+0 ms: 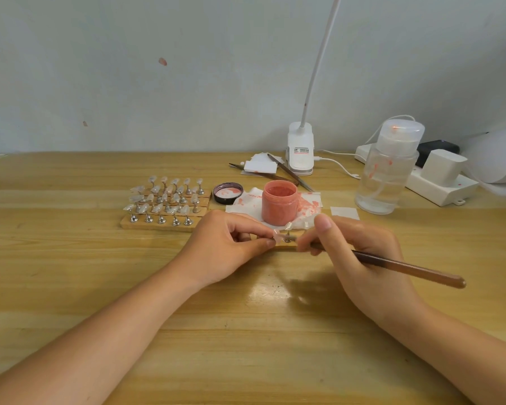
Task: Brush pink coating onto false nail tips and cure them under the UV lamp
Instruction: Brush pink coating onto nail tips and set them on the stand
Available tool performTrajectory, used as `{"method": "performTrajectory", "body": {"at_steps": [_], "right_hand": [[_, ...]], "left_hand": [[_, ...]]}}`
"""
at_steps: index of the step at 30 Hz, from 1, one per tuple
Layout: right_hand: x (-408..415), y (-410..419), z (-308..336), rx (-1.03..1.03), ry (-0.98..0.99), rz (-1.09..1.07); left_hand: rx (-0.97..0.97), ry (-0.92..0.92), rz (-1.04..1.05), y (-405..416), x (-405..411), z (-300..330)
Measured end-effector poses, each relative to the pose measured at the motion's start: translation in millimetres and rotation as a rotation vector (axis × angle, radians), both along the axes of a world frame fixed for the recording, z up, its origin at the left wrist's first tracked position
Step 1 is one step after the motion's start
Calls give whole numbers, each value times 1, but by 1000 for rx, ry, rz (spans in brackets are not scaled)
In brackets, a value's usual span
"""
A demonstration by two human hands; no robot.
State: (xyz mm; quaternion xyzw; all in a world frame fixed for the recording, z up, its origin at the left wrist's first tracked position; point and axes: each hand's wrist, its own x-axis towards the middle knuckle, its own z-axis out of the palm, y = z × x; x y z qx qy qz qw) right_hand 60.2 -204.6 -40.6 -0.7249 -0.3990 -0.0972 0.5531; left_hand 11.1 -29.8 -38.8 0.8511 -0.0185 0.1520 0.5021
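Brown-handled brush [392,264] sits gripped in the right hand [362,252], its bristles hidden; the left hand [225,247] pinches a nail tip [277,237], seemingly on a small stand. Beyond, the open pink jar [279,203] stands near: a stray knuckle could tip it or smear wet coating.

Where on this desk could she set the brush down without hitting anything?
Bare wood lies in front of the wooden racks of nail tips, left of the left hand, and near the front edge between the forearms. It is crowded round the open pink jar, stained tissue and clear pump bottle.
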Motion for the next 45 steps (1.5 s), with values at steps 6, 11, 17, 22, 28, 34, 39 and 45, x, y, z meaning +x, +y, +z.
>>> {"method": "performTrajectory", "body": {"at_steps": [6, 11, 17, 22, 28, 34, 39, 45], "right_hand": [[-2, 0, 0, 3, 57, 29], [0, 1, 1, -56, 3, -8], [0, 1, 1, -44, -13, -14], [-1, 1, 0, 6, 88, 34], [1, 1, -1, -33, 64, 23], [-1, -3, 2, 139, 63, 14], [0, -3, 4, 147, 96, -8], [0, -1, 0, 89, 22, -13]], "left_hand": [[3, 1, 1, 0, 0, 0], [-2, -6, -1, -1, 0, 0], [3, -7, -2, 0, 0, 0], [0, -8, -7, 0, -1, 0], [-6, -17, -9, -1, 0, 0], [-77, -48, -21, 0, -2, 0], [-169, -81, 12, -3, -2, 2], [-156, -84, 49, -5, -3, 3]]}}
